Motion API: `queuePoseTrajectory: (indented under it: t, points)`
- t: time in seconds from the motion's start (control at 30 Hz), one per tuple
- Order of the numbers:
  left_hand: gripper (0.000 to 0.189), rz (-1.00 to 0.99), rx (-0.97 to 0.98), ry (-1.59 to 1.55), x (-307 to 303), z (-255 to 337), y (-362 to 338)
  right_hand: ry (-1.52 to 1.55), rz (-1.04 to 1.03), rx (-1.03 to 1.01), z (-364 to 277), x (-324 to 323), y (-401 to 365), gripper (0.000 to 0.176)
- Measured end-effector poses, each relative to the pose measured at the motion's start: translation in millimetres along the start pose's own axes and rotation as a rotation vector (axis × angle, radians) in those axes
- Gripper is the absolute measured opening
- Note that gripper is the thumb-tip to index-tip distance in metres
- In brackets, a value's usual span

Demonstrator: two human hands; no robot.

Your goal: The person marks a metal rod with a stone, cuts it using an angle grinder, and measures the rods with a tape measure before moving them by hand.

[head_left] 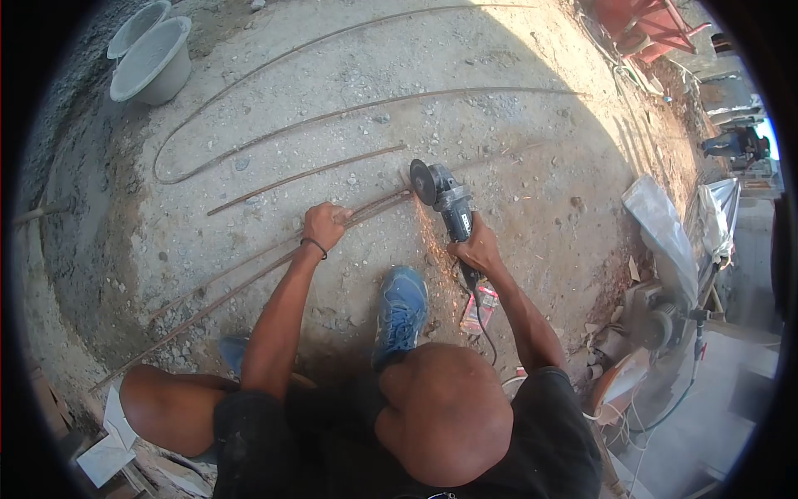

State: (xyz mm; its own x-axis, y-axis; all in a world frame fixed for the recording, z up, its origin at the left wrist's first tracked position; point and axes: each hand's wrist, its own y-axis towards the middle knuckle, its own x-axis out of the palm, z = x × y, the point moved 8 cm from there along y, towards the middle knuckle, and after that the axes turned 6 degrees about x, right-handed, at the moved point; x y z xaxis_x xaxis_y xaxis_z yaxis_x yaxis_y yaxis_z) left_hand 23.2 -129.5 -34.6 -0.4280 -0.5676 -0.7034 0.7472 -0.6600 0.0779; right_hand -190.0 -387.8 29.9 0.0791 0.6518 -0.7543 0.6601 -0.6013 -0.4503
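Note:
My left hand (325,226) is closed around thin rusty steel bars (374,206) lying diagonally over the rough ground. Gripped in my right hand (479,249) is an angle grinder (454,208). Its dark disc (423,181) is at the bars' right end, and orange sparks (432,241) spray down from there. A shorter cut bar (307,179) lies apart, above my left hand. Farther off, a long bar (366,106) is bent into a wide loop. The grinder's black cable (490,333) runs down past a red and white packet (480,311).
Two pale buckets (154,66) stand at the upper left. My blue shoe (402,309) is planted just below the bars. At the right are plastic sheeting (662,224), a motor-like machine (661,324) and hoses. A red wheelbarrow (647,25) and a distant person (736,144) appear at the upper right.

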Motion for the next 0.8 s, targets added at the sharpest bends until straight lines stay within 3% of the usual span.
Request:
queuePoseTrajectory:
  t: [0.67,0.8]
  points:
    - [0.016,-0.041,0.039,0.048,-3,12,-3,-0.022,-0.008,-0.001,-1,0,4,0.070]
    - [0.011,0.031,0.073,0.000,-5,11,-5,-0.021,-0.007,0.013,-4,-1,5,0.069]
